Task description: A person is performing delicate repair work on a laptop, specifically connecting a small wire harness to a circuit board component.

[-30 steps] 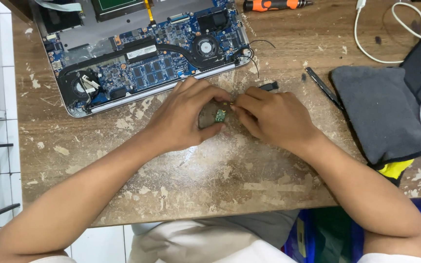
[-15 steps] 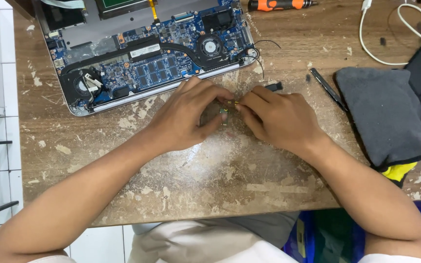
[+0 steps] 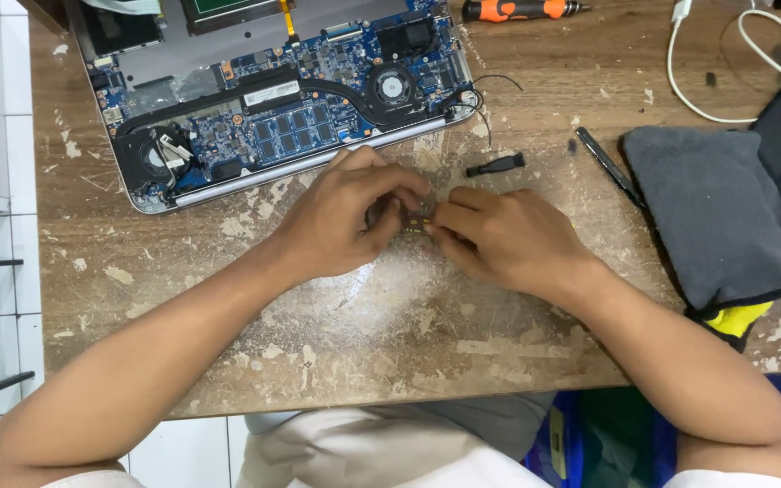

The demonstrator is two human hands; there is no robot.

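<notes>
My left hand (image 3: 345,212) and my right hand (image 3: 499,239) meet over the middle of a worn wooden table (image 3: 390,343). Both pinch one small circuit card (image 3: 416,222), green and gold, between their fingertips; most of it is hidden by the fingers. Just beyond the hands lies an opened laptop (image 3: 282,90) with its bottom cover off, showing a blue board, a fan and a black heat pipe.
A small black tool (image 3: 496,164) and a black pen-like tool (image 3: 609,166) lie right of the laptop. An orange-handled screwdriver (image 3: 517,10) sits at the far edge. A grey cloth pouch (image 3: 711,212), white cable (image 3: 725,72) and a black item occupy the right side.
Both hands stay together on the small card, with only slight shifts of the fingers. The view has drifted a little.
</notes>
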